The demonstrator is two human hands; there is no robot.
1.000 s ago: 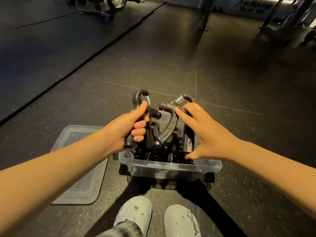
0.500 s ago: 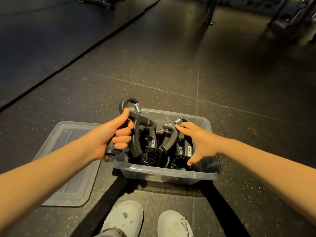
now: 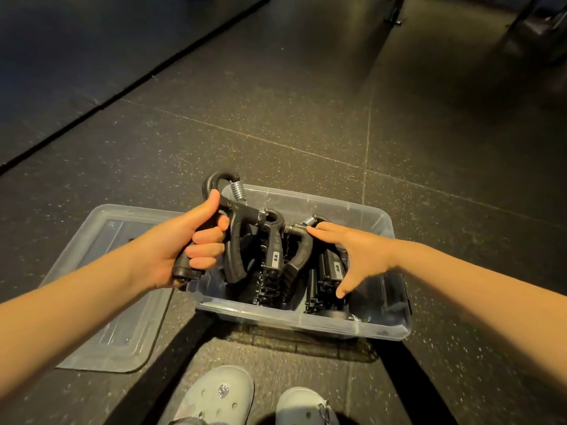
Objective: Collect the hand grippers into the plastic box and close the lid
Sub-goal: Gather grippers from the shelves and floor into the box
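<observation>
A clear plastic box [image 3: 306,322] stands on the dark floor with several black hand grippers [image 3: 276,265] packed upright inside. My left hand [image 3: 187,243] grips one handle of a black hand gripper [image 3: 234,240] with a metal spring, held over the box's left edge. My right hand [image 3: 352,250] reaches into the box with straight spread fingers; its fingertips touch the top of another gripper [image 3: 302,240] standing in the box. The clear lid [image 3: 101,286] lies flat on the floor left of the box.
Dark speckled rubber floor tiles [image 3: 306,118] surround the box. My two light grey clogs [image 3: 221,394] stand just in front of it. A darker mat [image 3: 76,56] lies at the far left, and frame legs of gym equipment [image 3: 394,13] stand at the far top.
The view has tilted down and closer to the box. My left hand has brought its gripper lower toward the box's left side. My right hand has sunk deeper among the packed grippers.
</observation>
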